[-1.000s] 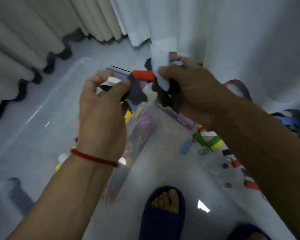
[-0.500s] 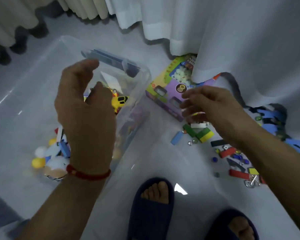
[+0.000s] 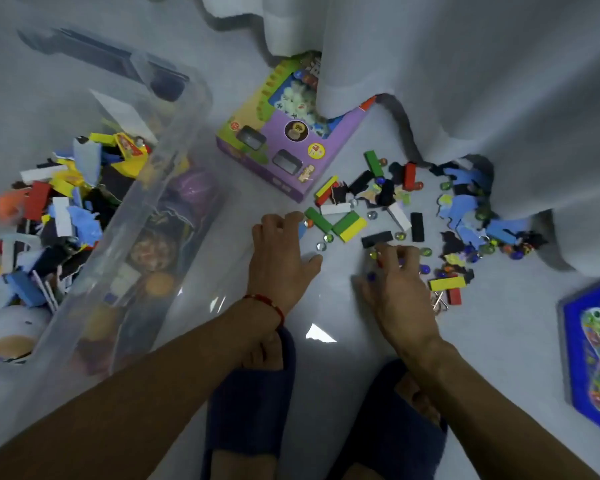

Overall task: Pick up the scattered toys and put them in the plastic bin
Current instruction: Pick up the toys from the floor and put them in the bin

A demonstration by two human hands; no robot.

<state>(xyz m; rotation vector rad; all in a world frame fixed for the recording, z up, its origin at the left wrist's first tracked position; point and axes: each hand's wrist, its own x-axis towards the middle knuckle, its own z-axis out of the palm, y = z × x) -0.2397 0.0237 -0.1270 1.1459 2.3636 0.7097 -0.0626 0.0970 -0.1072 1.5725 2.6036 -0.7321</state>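
A clear plastic bin (image 3: pixel 174 157) stands on the floor at the left, holding several coloured blocks and foam pieces. Scattered toys lie at centre right: a green-and-yellow block (image 3: pixel 350 226), a black block (image 3: pixel 377 239), glass marbles (image 3: pixel 321 247) and blue foam pieces (image 3: pixel 463 209). My left hand (image 3: pixel 281 258) rests on the floor with fingers spread, its fingertips touching a blue block and a green block (image 3: pixel 317 218). My right hand (image 3: pixel 395 282) is curled over small marbles just below the black block; what its fingers hold is hidden.
A purple toy box (image 3: pixel 288 143) lies beyond the toys, partly under a white curtain (image 3: pixel 465 81). A blue game board (image 3: pixel 593 344) sits at the right edge. My two feet in dark slippers (image 3: pixel 253 393) stand at the bottom.
Both hands let go of the foam pieces over the bin, then dropped to the floor by the scattered blocks and marbles. The view tilted down and right.
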